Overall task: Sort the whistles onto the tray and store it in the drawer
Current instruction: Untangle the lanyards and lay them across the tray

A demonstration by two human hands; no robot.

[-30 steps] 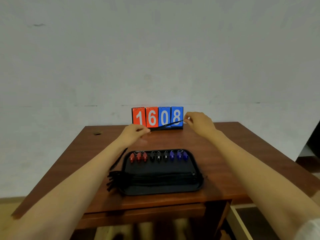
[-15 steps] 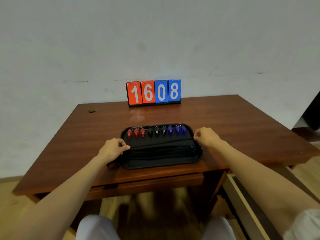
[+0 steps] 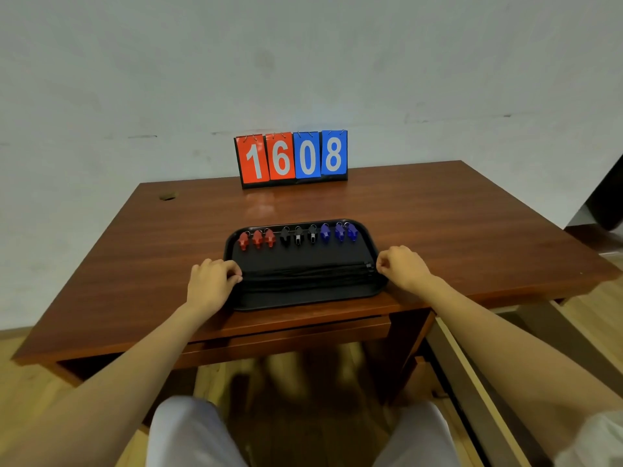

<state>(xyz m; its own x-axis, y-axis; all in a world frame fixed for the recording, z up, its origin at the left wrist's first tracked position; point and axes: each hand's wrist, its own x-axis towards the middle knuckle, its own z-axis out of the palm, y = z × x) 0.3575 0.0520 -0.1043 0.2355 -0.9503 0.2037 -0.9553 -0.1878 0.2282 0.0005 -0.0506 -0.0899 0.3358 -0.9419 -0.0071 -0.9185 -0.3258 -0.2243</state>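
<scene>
Both hands are now drawn back from the scoreboard [image 3: 291, 156] and sitting at the short ends of the tray [image 3: 303, 257], the left hand [image 3: 210, 281] against its left rim and the right hand [image 3: 403, 267] against its right rim. Both are showing curled fingers; I cannot tell whether they are gripping the rim or only touching it. The tray is lying near the front edge of the counter [image 3: 135, 247], long axis running left to right. The red whistles [image 3: 257, 239], black whistles [image 3: 298, 235] and blue whistles [image 3: 338, 231] are lying in a row along its far rim, rings pointing towards the scoreboard, and the lanyards [image 3: 303, 274] are lying bundled lengthwise. Sorting is looking finished and storing is beginning. The next move is calling for a level, two-handed lift so nothing slides, with the drawer [image 3: 286, 335] needing to be open first.
</scene>
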